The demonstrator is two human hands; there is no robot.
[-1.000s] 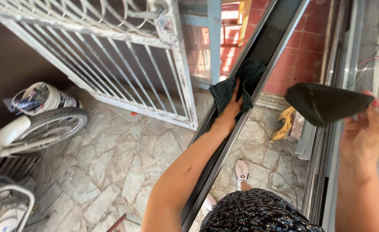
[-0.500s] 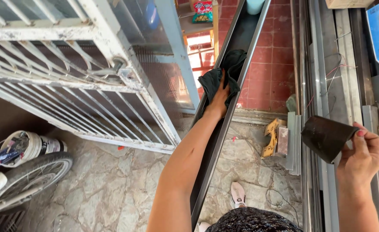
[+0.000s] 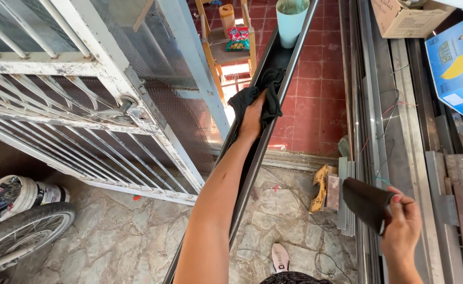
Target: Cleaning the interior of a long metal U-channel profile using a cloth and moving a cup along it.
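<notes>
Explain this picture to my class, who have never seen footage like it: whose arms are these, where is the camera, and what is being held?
There is no machine here. The camera sits on a person's head and looks down, so the two bare arms belong to the wearer.

The left hand presses a dark cloth into a long black metal channel that runs away from the viewer. At its far end stands a pale blue cup.

The right hand holds a dark, flat folded piece; its material is hard to tell.

To the left is a white barred gate, with a bicycle wheel and a bucket below it. To the right lie metal bars, a cardboard box and a blue box. The floor is stone nearby, red tile farther off.
</notes>
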